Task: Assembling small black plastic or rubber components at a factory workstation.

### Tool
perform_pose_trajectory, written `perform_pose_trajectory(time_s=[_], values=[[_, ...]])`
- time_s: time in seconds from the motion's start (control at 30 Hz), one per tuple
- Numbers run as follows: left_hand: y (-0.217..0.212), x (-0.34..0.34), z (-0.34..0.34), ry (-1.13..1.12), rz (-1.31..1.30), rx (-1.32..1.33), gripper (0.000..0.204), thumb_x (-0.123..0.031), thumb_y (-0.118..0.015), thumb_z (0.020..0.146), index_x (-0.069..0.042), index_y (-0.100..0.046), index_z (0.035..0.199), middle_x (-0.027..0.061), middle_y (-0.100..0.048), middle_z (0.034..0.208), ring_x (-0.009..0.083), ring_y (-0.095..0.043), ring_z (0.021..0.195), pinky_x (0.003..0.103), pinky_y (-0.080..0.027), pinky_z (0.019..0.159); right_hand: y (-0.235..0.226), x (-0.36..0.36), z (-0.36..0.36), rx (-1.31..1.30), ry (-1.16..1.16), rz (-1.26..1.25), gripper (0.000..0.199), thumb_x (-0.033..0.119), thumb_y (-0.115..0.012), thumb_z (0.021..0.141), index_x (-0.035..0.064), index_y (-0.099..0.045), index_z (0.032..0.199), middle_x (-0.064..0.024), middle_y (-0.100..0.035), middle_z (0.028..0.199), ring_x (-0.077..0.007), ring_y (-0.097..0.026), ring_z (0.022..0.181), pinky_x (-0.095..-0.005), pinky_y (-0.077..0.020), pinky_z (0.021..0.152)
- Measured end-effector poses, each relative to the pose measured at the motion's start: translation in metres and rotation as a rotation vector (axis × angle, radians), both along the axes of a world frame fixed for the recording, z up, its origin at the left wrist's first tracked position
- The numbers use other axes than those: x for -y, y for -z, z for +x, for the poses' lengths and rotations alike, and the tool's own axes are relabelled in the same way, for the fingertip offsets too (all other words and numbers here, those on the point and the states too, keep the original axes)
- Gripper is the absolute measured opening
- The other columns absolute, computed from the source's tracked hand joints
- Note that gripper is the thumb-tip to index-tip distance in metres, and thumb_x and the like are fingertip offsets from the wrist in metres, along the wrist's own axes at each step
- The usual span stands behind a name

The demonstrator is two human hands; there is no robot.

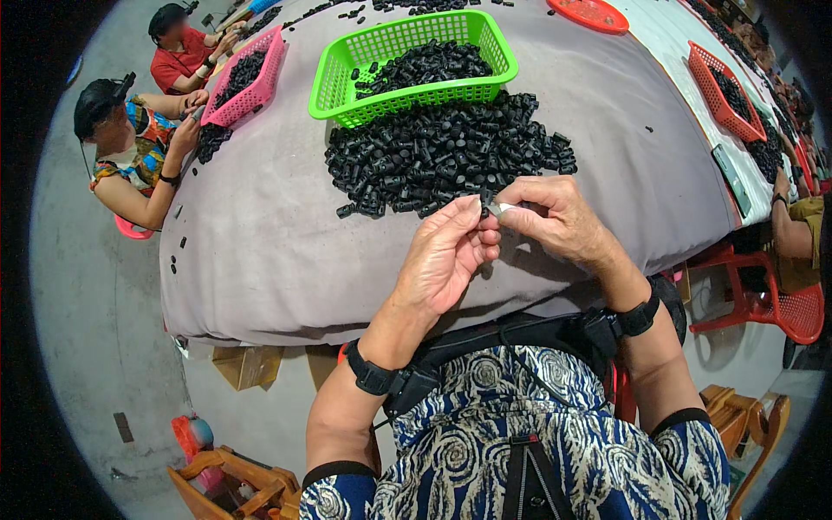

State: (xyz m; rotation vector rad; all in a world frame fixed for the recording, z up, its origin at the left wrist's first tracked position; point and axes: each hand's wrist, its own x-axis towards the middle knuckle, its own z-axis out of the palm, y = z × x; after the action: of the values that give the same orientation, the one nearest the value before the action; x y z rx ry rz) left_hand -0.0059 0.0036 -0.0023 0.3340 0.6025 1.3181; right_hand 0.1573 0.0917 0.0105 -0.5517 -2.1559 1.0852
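Observation:
Just in front of the pile, my left hand (446, 251) pinches a small black plastic part (486, 201) between thumb and fingers. My right hand (555, 217) meets it from the other side, its fingers closed on a small thin whitish piece (501, 209) that touches or nearly touches the part. What kind of thing the whitish piece is cannot be made out. Beyond both hands lies a heap of short black cylindrical parts (433, 160). A bright green basket (347, 113) behind the heap holds more of the same parts.
The table wears a grey cloth (260, 251). At the left, two people work by a pink basket (273, 65) of black parts. On the right are a red basket (737, 126), a phone-like device (731, 178) and a red plastic chair (793, 312). A red tray (594, 13) sits at the far side.

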Motion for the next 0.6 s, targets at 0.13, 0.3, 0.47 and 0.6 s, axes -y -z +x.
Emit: perform_pose_trajectory(time_s=[0.13,0.3,0.47,0.6], values=[[-0.001,0.0,0.001,0.002,0.006,-0.012,0.011,-0.015,-0.053,0.09,-0.005,-0.054,0.095,0.0035,-0.058,0.079,0.0111,-0.054,0.069,0.024,-0.047,0.061,-0.001,-0.001,0.001,0.01,0.001,0.034,0.017,0.019,-0.061,0.081,0.0026,-0.063,0.082,-0.005,-0.059,0.066,-0.0094,-0.052,0.056,-0.0244,-0.0401,0.049],[0.001,0.0,0.001,0.026,0.029,-0.001,0.011,-0.015,-0.052,0.09,-0.005,-0.054,0.095,0.0025,-0.057,0.078,0.0105,-0.05,0.069,0.024,-0.045,0.061,-0.005,0.002,0.0,0.025,0.015,-0.047,0.016,0.019,-0.061,0.081,0.003,-0.063,0.081,-0.0047,-0.059,0.064,-0.0092,-0.051,0.055,-0.0245,-0.0394,0.049],[0.003,0.0,0.0,0.039,0.036,0.056,0.012,-0.015,-0.052,0.09,-0.005,-0.054,0.095,0.0018,-0.056,0.078,0.01,-0.049,0.068,0.024,-0.043,0.059,0.0,0.002,-0.002,0.036,0.015,-0.059,0.016,0.019,-0.06,0.083,0.0024,-0.062,0.082,-0.0028,-0.057,0.063,-0.0075,-0.049,0.056,-0.0237,-0.0391,0.05],[-0.003,0.004,0.009,0.137,0.028,0.048,0.012,-0.015,-0.053,0.09,-0.004,-0.055,0.095,0.0014,-0.056,0.078,0.0098,-0.049,0.068,0.024,-0.043,0.059,0.009,-0.013,0.001,-0.085,0.126,-0.13,0.016,0.017,-0.058,0.086,0.0014,-0.06,0.081,0.0023,-0.053,0.062,-0.004,-0.046,0.059,-0.0222,-0.0382,0.052]])
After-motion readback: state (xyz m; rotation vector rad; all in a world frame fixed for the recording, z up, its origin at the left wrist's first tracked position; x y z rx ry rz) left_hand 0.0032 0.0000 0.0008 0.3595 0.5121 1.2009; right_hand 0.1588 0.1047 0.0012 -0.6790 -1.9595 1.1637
